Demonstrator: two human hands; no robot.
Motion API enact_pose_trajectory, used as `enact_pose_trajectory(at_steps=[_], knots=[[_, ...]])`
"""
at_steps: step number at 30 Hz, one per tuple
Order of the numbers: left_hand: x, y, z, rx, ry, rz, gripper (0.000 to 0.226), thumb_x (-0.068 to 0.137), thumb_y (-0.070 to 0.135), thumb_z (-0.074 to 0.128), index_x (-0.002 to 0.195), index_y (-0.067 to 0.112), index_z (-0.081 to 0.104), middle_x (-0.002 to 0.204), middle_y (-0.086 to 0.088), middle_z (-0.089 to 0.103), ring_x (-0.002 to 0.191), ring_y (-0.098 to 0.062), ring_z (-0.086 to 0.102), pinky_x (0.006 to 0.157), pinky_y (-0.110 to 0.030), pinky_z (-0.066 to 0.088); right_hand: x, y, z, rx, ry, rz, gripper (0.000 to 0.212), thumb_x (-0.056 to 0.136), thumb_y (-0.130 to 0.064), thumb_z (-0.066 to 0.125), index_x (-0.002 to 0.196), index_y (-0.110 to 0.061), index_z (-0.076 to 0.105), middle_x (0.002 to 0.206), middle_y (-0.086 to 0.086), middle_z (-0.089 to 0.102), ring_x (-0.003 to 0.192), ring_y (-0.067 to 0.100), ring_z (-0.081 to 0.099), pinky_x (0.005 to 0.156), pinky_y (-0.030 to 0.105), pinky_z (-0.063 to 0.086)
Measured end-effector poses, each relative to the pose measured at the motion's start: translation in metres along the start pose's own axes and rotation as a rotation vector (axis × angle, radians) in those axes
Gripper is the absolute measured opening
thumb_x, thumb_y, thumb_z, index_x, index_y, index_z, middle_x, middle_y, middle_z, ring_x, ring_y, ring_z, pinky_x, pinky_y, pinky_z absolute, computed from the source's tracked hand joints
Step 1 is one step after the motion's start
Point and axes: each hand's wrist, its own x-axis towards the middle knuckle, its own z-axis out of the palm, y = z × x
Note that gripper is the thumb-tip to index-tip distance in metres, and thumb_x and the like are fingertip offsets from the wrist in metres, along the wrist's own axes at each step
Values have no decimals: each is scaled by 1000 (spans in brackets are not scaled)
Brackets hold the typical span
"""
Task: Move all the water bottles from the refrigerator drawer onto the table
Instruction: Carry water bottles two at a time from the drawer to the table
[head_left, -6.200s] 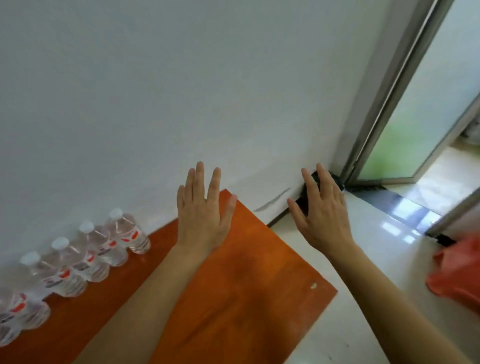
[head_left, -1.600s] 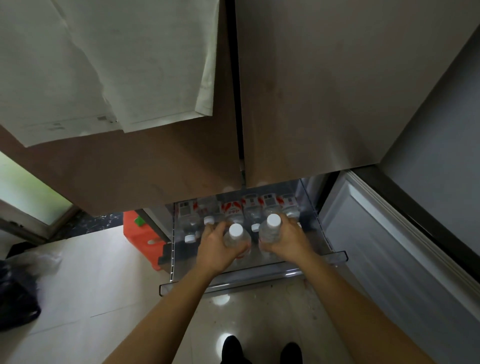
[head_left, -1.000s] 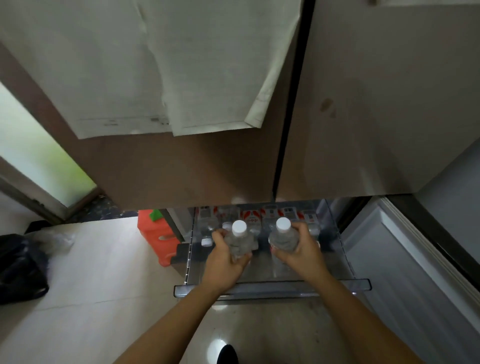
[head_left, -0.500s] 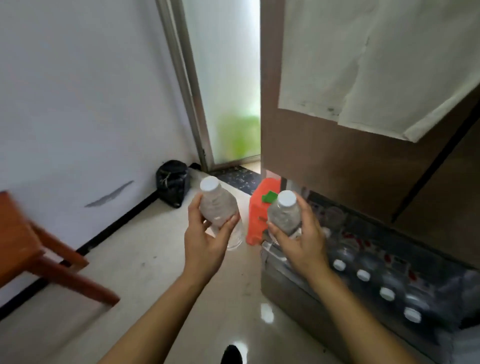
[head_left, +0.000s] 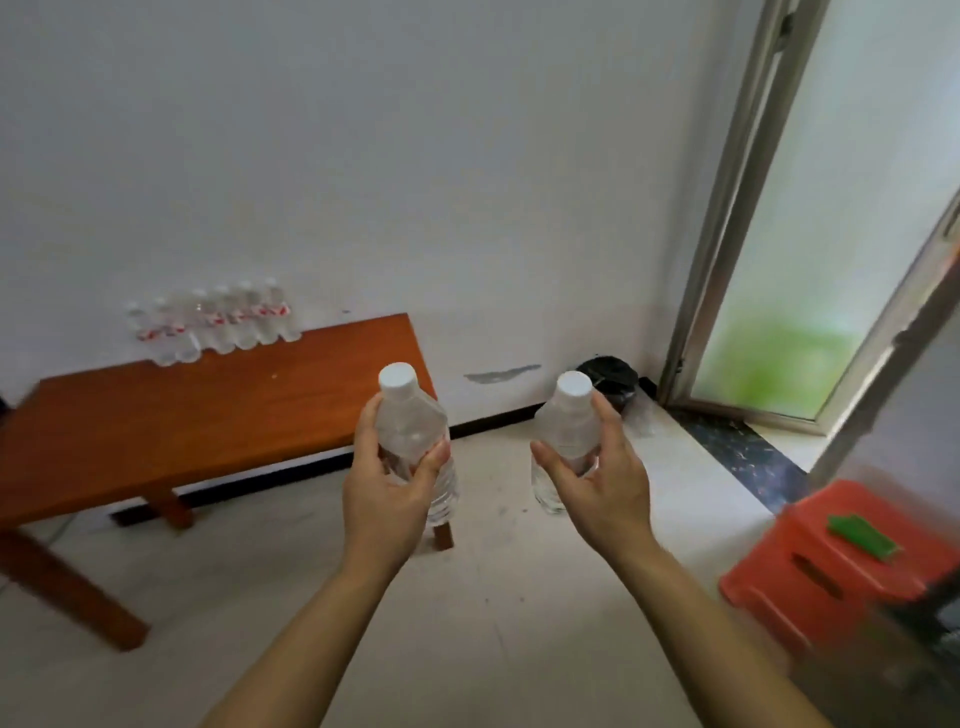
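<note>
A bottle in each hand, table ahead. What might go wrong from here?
On the table, the row of bottles by the wall stands packed close; setting new ones beside it might topple some. The left hand and right hand grip the left bottle and right bottle by the upper part; either may slip onto the floor.

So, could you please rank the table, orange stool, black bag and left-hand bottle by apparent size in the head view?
1. table
2. orange stool
3. left-hand bottle
4. black bag
The bottle is nearest the camera, so its place over the bag is unsure.
</note>
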Motion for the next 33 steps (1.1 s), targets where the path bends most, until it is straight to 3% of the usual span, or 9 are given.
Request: enact_pose_trajectory(at_steps=[4, 6, 12, 16, 22, 28, 33], knots=[[34, -43, -105, 61, 108, -26, 80, 74, 50, 73, 143, 49, 31, 134, 23, 48, 123, -6, 50, 97, -34, 49, 10, -57, 112, 71, -134, -35, 82, 79, -73, 62, 146, -56, 18, 126, -27, 45, 105, 3, 53, 84, 32, 56], [53, -63, -156, 72, 161, -37, 78, 77, 47, 75, 143, 47, 32, 131, 25, 50, 120, 0, 52, 94, -29, 49, 15, -84, 166, 105, -193, -57, 81, 79, -75, 62, 145, -59, 18, 129, -28, 47, 111, 3, 55, 87, 37, 57], [112, -115, -247, 91, 286, -56, 74, 80, 36, 78, 143, 36, 38, 121, 37, 53, 112, 12, 54, 88, -19, 45, 44, -130, 290, 164, -294, -101, 75, 77, -76, 63, 138, -66, 20, 125, -42, 48, 113, -9, 53, 92, 32, 54], [163, -152, -264, 95, 316, -66, 74, 81, 32, 78, 143, 37, 38, 123, 37, 52, 116, 12, 51, 88, -17, 43, 76, -128, 360, 209, -349, -106, 76, 79, -72, 66, 141, -63, 22, 132, -34, 51, 121, -4, 53, 97, 37, 54], [275, -214, -266, 123, 316, -90, 77, 81, 31, 79, 144, 39, 37, 127, 31, 53, 121, 5, 52, 96, -27, 49, 156, -101, 466, 214, -362, -126, 74, 75, -81, 56, 136, -69, 17, 136, -21, 55, 122, 6, 56, 96, 44, 55], [410, -254, -257, 163, 280, -96, 76, 77, 33, 80, 139, 45, 39, 126, 29, 55, 121, 0, 55, 99, -33, 51, 269, -75, 559, 198, -340, -128, 72, 79, -77, 59, 137, -69, 17, 139, -22, 53, 121, 0, 53, 94, 32, 53], [496, -288, -260, 132, 275, -143, 78, 77, 21, 82, 140, 36, 40, 125, 25, 58, 118, -1, 58, 99, -35, 52, 341, -62, 625, 175, -365, -106, 73, 80, -73, 62, 139, -64, 20, 133, -27, 53, 117, 1, 57, 89, 32, 57]])
